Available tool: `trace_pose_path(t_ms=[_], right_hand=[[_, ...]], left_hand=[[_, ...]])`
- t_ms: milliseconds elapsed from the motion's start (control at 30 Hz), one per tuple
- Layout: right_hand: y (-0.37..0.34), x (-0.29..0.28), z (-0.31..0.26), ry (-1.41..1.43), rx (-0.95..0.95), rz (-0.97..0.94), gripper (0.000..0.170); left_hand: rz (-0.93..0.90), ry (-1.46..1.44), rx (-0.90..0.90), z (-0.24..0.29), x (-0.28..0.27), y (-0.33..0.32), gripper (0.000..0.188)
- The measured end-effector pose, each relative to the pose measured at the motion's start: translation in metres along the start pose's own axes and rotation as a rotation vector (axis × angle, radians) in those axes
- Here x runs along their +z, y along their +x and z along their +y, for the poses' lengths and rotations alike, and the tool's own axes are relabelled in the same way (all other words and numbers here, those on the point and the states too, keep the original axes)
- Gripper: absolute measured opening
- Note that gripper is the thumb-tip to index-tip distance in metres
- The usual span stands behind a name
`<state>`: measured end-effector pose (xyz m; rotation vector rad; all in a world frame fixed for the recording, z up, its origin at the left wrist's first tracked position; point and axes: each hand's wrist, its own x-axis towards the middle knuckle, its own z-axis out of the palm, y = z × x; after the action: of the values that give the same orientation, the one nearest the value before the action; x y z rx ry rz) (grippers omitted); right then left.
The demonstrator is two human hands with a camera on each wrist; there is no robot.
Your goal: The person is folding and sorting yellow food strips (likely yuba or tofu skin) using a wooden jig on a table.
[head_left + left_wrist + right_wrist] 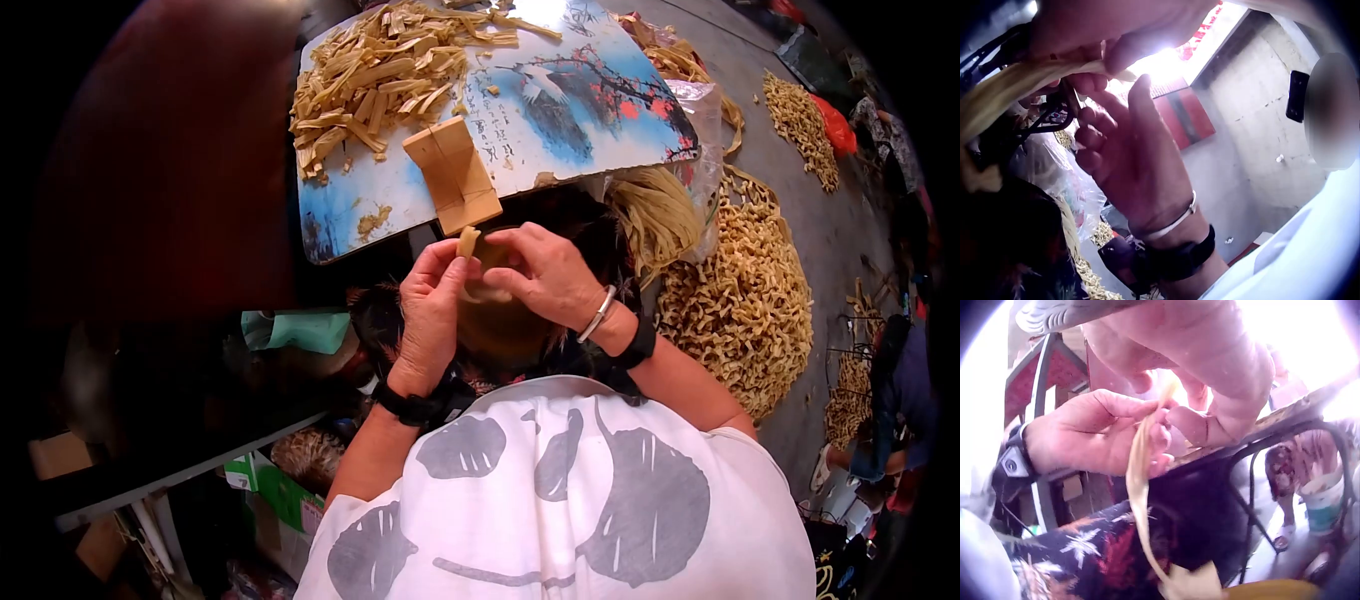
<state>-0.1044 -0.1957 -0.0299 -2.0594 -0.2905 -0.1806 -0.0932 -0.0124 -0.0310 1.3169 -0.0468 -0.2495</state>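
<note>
A pale yellow strip stands up between the thumb and fingertips of my left hand, just below an angled wooden piece. My right hand is close beside it, thumb and index finger bent and apart. In the right wrist view, the strip hangs from the left hand, with the right hand above; whether its fingertips touch the strip is unclear. The left wrist view shows the strip crossing under the left hand, near the right hand.
A painted table carries a heap of loose strips. A large pile of knotted pieces and a bundle of long strips lie at the right. Below the hands is a rounded yellowish container.
</note>
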Motion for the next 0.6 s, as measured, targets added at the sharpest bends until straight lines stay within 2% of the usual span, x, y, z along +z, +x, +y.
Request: trace_pose_path(t_ms=[67,100,200,233,333,367,467,600], right_hand=[[-0.004,0.016,-0.002,0.048,-0.026,0.033,0.028],[-0.006,0.024,-0.002,0.083,-0.041,0.087,0.019],[-0.01,0.03,-0.005,0.158,-0.01,0.183,0.014],[-0.013,0.03,-0.004,0.106,-0.046,0.176,0.015],[-0.028,0.029,-0.01,0.032,-0.131,0.039,0.013],[-0.035,0.032,-0.015,0.054,-0.191,0.077,0.014],[-0.05,0.031,-0.02,0.07,-0.163,-0.022,0.011],[-0.063,0.034,-0.018,0.214,-0.101,-0.042,0.008]], left_hand=[[-0.045,0.052,0.023,-0.004,0.012,-0.01,0.018],[-0.063,0.06,0.06,-0.011,0.013,-0.011,0.016],[0.092,0.365,-0.005,-0.019,0.003,-0.02,0.016],[0.125,0.315,-0.203,-0.028,-0.01,-0.02,0.02],[-0.04,-0.224,-0.813,-0.029,-0.027,-0.022,0.024],[-0.034,-0.386,-0.863,-0.027,-0.024,-0.025,0.023],[-0.017,-0.568,-0.764,-0.041,-0.016,-0.034,0.03],[-0.061,-0.484,-0.738,-0.056,-0.018,-0.028,0.026]])
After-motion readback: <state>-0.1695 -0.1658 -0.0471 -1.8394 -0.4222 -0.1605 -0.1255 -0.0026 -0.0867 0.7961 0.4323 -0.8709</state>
